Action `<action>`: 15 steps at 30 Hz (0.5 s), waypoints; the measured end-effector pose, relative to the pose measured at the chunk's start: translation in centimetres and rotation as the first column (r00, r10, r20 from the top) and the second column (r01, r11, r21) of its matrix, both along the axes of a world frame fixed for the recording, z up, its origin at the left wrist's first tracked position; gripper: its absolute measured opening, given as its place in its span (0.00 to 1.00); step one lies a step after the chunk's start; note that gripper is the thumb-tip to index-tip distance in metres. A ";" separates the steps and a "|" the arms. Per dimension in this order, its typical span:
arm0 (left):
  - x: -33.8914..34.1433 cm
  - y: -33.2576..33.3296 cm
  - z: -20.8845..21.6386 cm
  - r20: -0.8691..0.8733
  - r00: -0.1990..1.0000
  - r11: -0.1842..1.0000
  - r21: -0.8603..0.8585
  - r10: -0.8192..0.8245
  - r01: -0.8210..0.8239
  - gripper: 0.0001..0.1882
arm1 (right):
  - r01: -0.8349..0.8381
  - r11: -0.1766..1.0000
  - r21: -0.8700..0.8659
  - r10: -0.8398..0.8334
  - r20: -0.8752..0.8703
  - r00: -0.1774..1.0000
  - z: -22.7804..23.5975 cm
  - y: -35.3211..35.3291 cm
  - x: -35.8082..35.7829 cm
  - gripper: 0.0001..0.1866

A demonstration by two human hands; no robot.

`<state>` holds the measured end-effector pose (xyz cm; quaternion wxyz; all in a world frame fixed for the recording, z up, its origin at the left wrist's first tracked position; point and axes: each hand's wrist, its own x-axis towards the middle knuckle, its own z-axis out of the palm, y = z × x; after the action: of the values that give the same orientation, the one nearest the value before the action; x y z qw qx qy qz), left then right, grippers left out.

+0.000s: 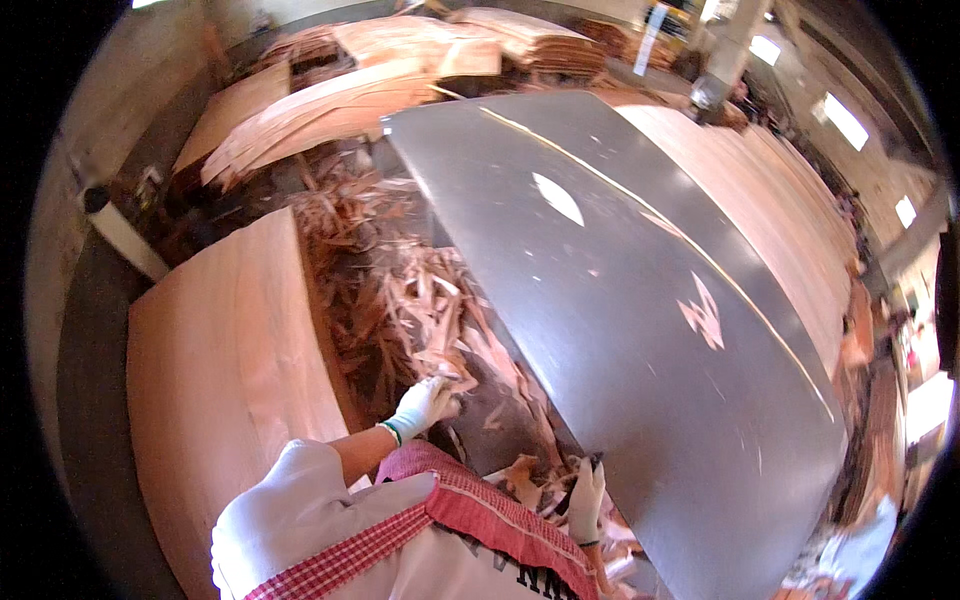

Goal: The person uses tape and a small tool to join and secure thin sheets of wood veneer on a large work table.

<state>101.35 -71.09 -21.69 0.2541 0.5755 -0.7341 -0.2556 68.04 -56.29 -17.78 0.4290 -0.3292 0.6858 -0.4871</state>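
My left hand (424,406), in a white knitted glove with a green cuff edge, reaches out over a heap of thin reddish wood veneer scraps (437,312). Its fingers are bent at the near end of the pale strips; whether they grip any is unclear. Beside the near left edge of a large dark grey metal-topped table (600,330) is my right hand (586,500), gloved too. The fingers look closed around something small and dark at their tips, too small to name. On the tabletop lie a torn veneer piece (703,312), a pale leaf-shaped piece (558,199) and a long thin yellowish strip (690,240).
A stack of wide veneer sheets (225,370) stands at my left. More veneer stacks lie behind (420,50) and along the table's far right side (745,200). Scraps cover the floor between the left stack and the table. A post (735,55) rises at the back right.
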 end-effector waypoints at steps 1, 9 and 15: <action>1.9 -0.4 0.0 -0.031 0.999 1.000 0.003 0.028 -0.027 0.13 | -0.061 0.998 -0.001 0.062 0.010 0.998 0.8 -3.1 2.5 0.19; 25.4 -6.8 -3.7 -0.059 0.922 0.922 0.095 0.382 -0.375 0.11 | -0.454 0.886 0.090 0.422 0.247 0.872 -0.8 -25.7 24.6 0.13; 41.4 -11.2 -6.0 0.099 0.772 0.747 0.202 0.628 -0.634 0.14 | -0.602 0.796 0.069 0.583 0.182 0.792 2.5 -38.8 38.4 0.13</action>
<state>142.75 -82.28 -27.65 0.2500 0.8173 -0.4662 -0.2286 106.47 -95.09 -15.31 0.6303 -0.4624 0.5421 -0.3082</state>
